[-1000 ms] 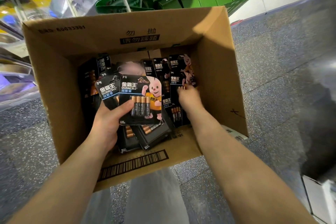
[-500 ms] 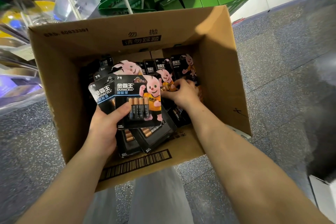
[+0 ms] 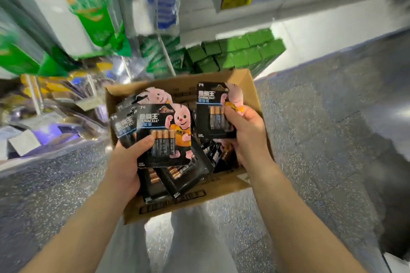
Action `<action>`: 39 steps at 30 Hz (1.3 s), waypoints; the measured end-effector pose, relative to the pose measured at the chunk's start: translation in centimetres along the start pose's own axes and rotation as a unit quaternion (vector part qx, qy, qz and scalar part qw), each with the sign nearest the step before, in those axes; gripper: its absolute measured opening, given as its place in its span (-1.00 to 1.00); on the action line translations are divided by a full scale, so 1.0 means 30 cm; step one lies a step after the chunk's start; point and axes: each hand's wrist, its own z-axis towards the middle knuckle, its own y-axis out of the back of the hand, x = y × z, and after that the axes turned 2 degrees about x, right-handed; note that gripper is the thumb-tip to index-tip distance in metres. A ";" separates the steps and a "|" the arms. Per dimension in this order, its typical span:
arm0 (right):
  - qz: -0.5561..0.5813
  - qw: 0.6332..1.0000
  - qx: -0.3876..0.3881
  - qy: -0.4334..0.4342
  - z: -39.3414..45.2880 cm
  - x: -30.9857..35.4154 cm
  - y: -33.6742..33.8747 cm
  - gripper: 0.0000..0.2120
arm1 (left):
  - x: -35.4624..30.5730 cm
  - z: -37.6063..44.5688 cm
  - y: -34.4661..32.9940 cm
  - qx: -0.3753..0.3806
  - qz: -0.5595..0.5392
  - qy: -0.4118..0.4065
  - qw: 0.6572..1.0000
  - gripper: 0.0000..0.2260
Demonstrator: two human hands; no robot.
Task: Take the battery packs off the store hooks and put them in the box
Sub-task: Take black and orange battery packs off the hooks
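An open cardboard box (image 3: 248,82) stands on the floor in front of me, with several black battery packs (image 3: 184,173) lying inside it. My left hand (image 3: 126,162) grips a fanned stack of battery packs (image 3: 164,133) above the box's left side; each pack is black with a pink bunny and copper-topped cells. My right hand (image 3: 246,137) holds a single battery pack (image 3: 213,111) upright over the right side of the box, thumb across its front.
Blurred store shelves rise behind the box, with green packets (image 3: 93,13) hanging at upper left and stacked green cartons (image 3: 235,53) on a low shelf. Speckled grey floor (image 3: 321,139) surrounds the box. My pale trouser legs (image 3: 195,239) show below.
My right hand has come up out of the box holding one battery pack. The camera has tilted up, so the box looks smaller and more shelving shows. My left hand still holds its stack.
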 end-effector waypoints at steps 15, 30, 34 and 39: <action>-0.018 0.927 0.179 0.330 -0.530 0.864 -0.310 -0.81 | -0.744 -0.620 -0.194 0.019 -0.042 -0.387 0.921 -0.54; 0.034 0.816 0.242 0.523 -0.924 1.430 -0.689 -0.81 | -1.318 -1.120 -0.240 0.029 -0.145 -0.577 0.803 -0.69; 0.066 0.819 0.255 0.509 -0.968 1.569 -0.770 -0.91 | -1.465 -1.174 -0.254 0.032 -0.144 -0.588 0.795 -0.71; 0.104 0.827 0.252 0.492 -0.986 1.700 -0.833 -0.94 | -1.574 -1.189 -0.240 0.048 -0.135 -0.583 0.799 -0.75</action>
